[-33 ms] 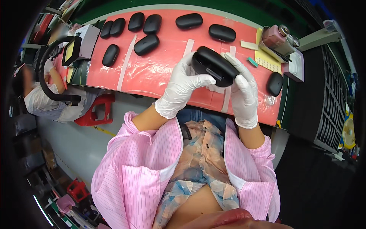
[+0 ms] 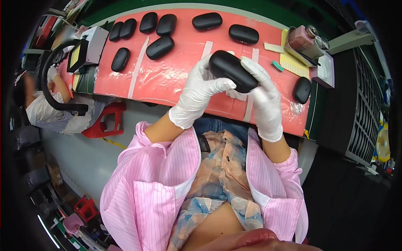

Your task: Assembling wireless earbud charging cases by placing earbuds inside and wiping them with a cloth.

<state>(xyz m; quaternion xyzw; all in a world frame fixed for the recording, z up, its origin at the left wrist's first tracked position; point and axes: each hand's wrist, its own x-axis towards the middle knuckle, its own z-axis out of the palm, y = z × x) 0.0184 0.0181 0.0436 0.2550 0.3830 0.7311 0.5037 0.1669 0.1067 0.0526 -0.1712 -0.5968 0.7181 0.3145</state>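
Note:
A smooth, matte black rounded case (image 2: 233, 72) is held up over the pink-red work mat, tilted, between my two white-gloved hands. My left hand (image 2: 198, 90) is closed round its left end, thumb along the near side. At the other end, my right hand (image 2: 266, 94) has its fingers against the case's far right side; its thumb is blurred. More cases of the same shape lie on the mat: a close pair (image 2: 122, 30), others along the back such as one (image 2: 207, 21) and another (image 2: 243, 34), and a single one (image 2: 302, 90) at the right.
At the right stand pump-top bottles (image 2: 302, 39) in a tray, beside a yellow pad (image 2: 294, 66), a white block (image 2: 274, 47) and a small green piece (image 2: 277, 65). A boxy device (image 2: 93, 46) and a black flexible hose (image 2: 45, 77) stand left, near another person's gloved hand (image 2: 52, 73).
The case has turned in my hands, showing more of its broad matte face and less of its glossy edge. My right thumb has shifted along it.

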